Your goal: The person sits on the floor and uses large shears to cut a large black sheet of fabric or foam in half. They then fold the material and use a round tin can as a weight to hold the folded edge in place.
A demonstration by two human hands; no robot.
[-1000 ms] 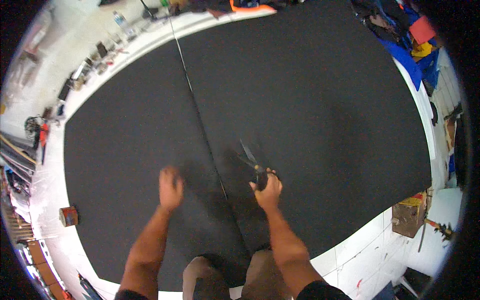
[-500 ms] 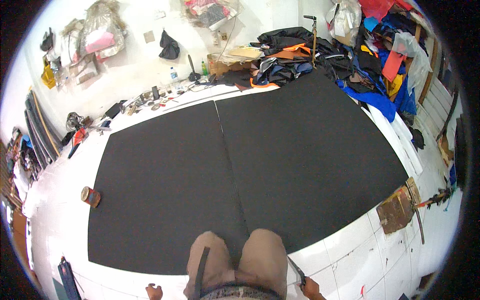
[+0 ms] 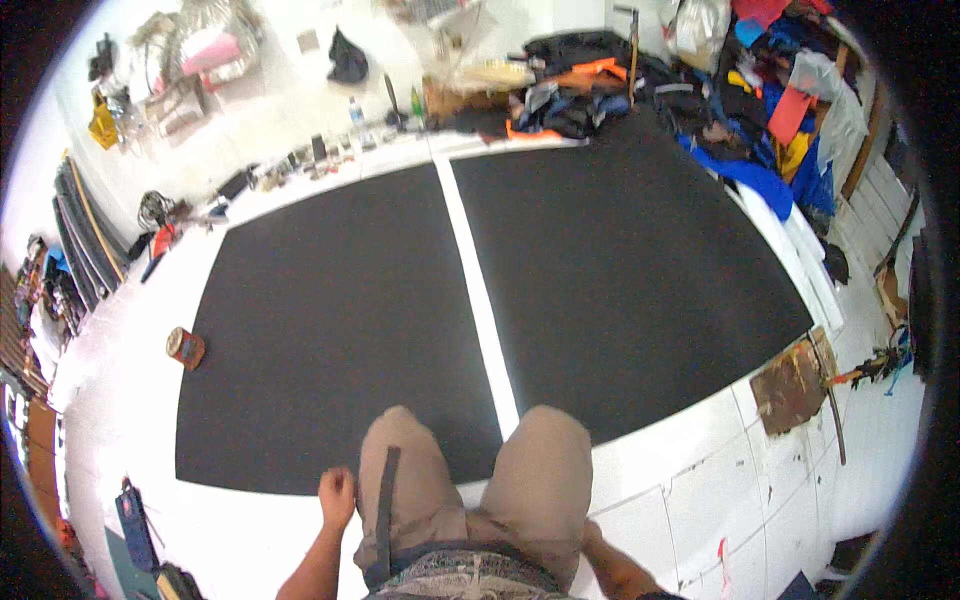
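Note:
Two large black sheets lie flat side by side on the white floor, the left sheet (image 3: 330, 330) and the right sheet (image 3: 630, 290). A white strip of floor (image 3: 477, 290) shows between their facing edges. My legs straddle the near end of that strip. Curled into a loose fist, my left hand (image 3: 338, 492) hangs beside my left thigh, near the front edge of the left sheet, with nothing visible in it. My right hand (image 3: 591, 535) is mostly hidden behind my right thigh, so its fingers and anything in them cannot be made out.
A rusty can (image 3: 185, 348) stands by the left sheet's outer edge. A brown board (image 3: 792, 388) lies at the right sheet's near corner. Fabric and clothes (image 3: 740, 130) are heaped at the back right. Small tools (image 3: 300, 160) line the back wall.
The narrow seam between the sheets has become a wide white gap. My left hand has risen beside my thigh. My right hand, earlier holding a dark blade-like tool, has gone behind my leg.

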